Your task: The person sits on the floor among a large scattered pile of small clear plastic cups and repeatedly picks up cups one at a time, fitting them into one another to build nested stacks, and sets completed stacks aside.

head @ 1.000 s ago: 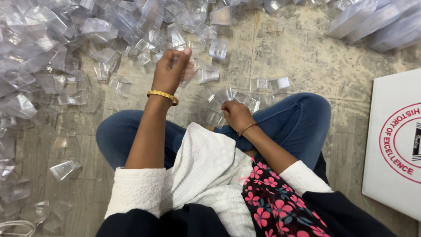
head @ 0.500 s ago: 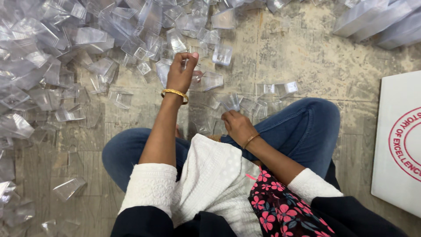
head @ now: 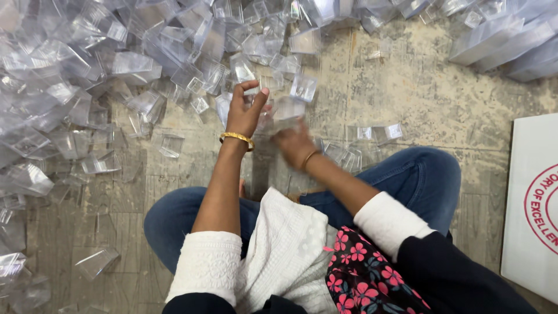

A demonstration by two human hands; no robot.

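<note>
On the floor (head: 418, 87) ahead of the person's crossed legs, a small clear box (head: 289, 108) sits between the two hands, at the near edge of a great pile (head: 87, 70) of similar clear plastic boxes. The left hand (head: 244, 110) is raised over it, fingers (head: 256, 87) curled with the thumb apart, and seems to pinch a piece of clear plastic; the see-through material makes it hard to tell exactly what it grips. A gold bangle (head: 236, 138) circles the left wrist. The right hand (head: 294, 142) is blurred with motion just below and right of the small box, close to it or touching it; whether its fingers are wide or closed cannot be told. A thinner bangle (head: 309, 157) sits on that wrist.

Just right of the hands, a few more small boxes (head: 372, 134) lie on the bare floor beside the knee of the blue jeans (head: 418, 180). The pile spreads across the top left and down the left edge, where single boxes lie apart, one (head: 96, 261) near the left thigh. Longer clear cases (head: 511, 40) are stacked at the top right. A white carton (head: 532, 209) with a red round print stands at the right edge.

The person wears white sleeves (head: 209, 264), a white cloth over the lap, and a dark garment with pink flowers (head: 354, 267).
</note>
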